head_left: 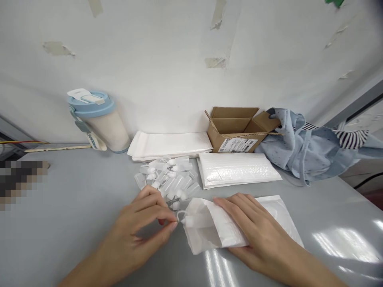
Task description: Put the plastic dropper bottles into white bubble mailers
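Note:
My right hand is wrapped round a white padded mailer, its mouth gaping toward the left. A small translucent squeeze bottle with a white tip lies partly inside that mouth. The thumb and forefinger of my left hand pinch the looped cap strap at the bottle's tip. Just beyond my left hand lies a pile of similar squeeze bottles. How far the mailer's inside extends is hidden by my right hand.
Behind the bottles are a stack of white mailers and another padded mailer. An open cardboard box stands by the wall, beside a light blue cloth. A blue-lidded tumbler is at back left on the grey table.

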Motion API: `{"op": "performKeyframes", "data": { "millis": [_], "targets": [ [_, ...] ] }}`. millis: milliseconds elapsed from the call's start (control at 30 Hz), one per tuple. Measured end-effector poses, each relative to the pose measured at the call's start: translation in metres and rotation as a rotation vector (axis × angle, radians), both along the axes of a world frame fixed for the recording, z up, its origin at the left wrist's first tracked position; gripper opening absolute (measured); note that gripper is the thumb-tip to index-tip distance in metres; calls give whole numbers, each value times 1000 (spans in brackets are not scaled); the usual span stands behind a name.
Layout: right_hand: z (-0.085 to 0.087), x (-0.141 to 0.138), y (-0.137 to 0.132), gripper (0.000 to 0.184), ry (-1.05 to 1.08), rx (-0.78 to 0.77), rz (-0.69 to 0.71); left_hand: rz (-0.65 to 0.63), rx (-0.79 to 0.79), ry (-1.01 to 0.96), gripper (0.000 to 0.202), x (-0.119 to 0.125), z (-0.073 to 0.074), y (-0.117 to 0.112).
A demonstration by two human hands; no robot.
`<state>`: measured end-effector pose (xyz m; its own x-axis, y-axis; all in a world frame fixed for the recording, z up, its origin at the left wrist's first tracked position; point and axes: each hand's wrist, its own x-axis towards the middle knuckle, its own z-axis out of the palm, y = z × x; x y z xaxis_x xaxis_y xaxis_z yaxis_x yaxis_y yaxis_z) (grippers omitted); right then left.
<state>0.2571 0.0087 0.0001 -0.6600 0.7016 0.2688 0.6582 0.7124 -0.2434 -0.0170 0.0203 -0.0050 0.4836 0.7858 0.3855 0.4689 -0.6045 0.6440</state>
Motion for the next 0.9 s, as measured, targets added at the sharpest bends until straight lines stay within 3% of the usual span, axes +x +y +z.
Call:
{"op": "performKeyframes", "data": {
  "millis": [200, 300, 433, 533, 633, 800, 900],
  "targets": [
    [-3, -3, -7, 49, 18, 39, 60, -42, 71, -49, 18, 10, -5, -8],
    [-4, -6, -11, 49, 22, 16, 92, 28, 46, -31, 14, 12, -5, -14],
    [-2, -8, -15, 43, 4, -22, 101, 321, -229, -78, 44, 19, -3, -23],
    [2, -8, -15, 48, 2, -11, 128, 406, -444, -74, 54, 26, -1, -29],
    [6, -10, -17, 59, 4, -3, 154, 387, -490, -88, 52, 33, -4, -32],
    [7, -15, -23, 49, -32, 1, 148, 282, -339, -108, 39, 36, -9, -33],
    [7, -14, -22, 56, -7, 19, 143, 210, -242, -97, 28, 28, -4, -28]
  ]
}}
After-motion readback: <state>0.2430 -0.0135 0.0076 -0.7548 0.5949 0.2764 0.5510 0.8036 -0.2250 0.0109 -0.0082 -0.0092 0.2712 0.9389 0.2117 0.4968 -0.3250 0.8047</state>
